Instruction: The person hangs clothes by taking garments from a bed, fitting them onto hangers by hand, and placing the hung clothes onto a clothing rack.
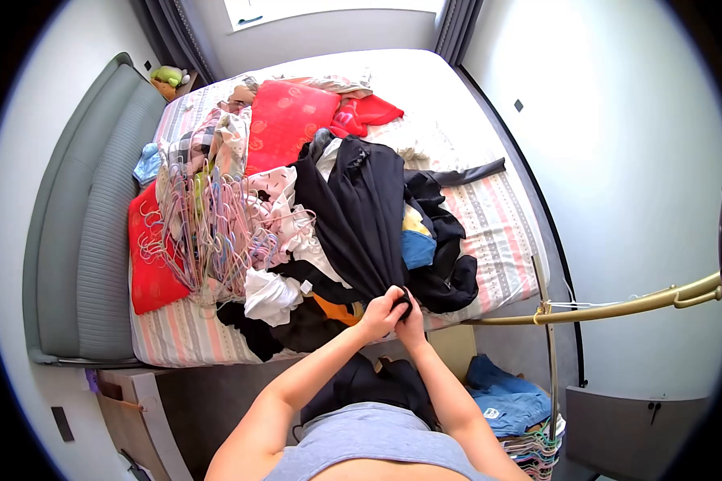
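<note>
A long black garment [361,204] stretches from the pile on the bed down to my two hands, its cloth drawn into folds. My left hand [382,314] is closed around its gathered near end. Right beside it, touching, my right hand [411,327] also grips the bunched cloth. Left of the garment lie a crumpled white cloth [271,297] and a heap of pastel hangers [217,216]. Close by on the right are a blue cloth [417,249] and another black piece of clothing [451,280]. The fingertips are partly hidden in the fabric.
Red pillows [289,120] lie on the striped bed [501,240], beside a grey headboard [96,216]. A gold-coloured metal rail [618,310] juts in from the right. Below it, folded jeans [509,401] rest above stacked hangers [533,453]. A wooden cabinet [148,401] stands lower left.
</note>
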Demonstrator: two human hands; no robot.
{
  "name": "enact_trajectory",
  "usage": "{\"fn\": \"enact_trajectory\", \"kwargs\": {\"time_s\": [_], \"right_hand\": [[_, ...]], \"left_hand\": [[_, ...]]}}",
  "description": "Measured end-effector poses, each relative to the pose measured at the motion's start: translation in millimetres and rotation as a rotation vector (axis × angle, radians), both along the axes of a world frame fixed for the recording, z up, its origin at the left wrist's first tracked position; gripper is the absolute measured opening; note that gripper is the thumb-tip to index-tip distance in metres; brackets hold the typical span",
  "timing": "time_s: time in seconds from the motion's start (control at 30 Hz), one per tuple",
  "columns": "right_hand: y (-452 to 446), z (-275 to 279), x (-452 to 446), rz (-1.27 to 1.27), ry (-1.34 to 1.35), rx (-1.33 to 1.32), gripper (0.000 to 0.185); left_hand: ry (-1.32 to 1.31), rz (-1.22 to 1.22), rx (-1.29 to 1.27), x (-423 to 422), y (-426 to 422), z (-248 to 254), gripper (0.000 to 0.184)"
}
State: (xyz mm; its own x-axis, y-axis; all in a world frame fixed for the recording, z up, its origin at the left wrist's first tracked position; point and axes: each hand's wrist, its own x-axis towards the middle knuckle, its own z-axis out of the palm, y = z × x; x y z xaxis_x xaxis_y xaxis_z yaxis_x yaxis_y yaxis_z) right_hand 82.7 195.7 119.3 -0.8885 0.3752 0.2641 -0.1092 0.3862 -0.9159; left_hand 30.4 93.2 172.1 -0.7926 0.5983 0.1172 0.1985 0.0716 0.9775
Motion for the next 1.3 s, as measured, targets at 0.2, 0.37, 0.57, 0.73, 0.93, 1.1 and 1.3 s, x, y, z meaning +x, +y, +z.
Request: {"fn": "enact_trajectory", "kwargs": {"time_s": [0.2,0.37,0.57,0.73,0.93,1.1,1.3], "right_hand": [[45,-17,56,-0.031,-0.035,-0.471,0.011],[40,75,92,0.294,-0.3,-0.813,0.014],[6,109,107,0.641,-0.57,-1.096,0.013],[-18,76,79,0.545,-0.469,-0.516,0.007],[-73,27,48,0.351,-0.308,-0.282,0.01],[-193,56,27,0.73,-0.483,-0.482,0.014],[-333,87,-3,0.911,-0.592,-0.863,0.021]], "left_hand": [[-0.158,-0.287,0.099,66,-1,29,0.022],[0.332,0.254,-0.25,67,-39,-8,0.028],[0.153,0.825,-0.498,51,-145,-82,0.019],[-0.889,0.502,0.316,88,-184,-80,0.029],[-0.954,0.372,1.032,116,-246,11,0.046],[-0.628,0.598,1.341,106,-342,76,0.033],[-0.397,0.799,1.147,77,-481,116,0.033]]}}
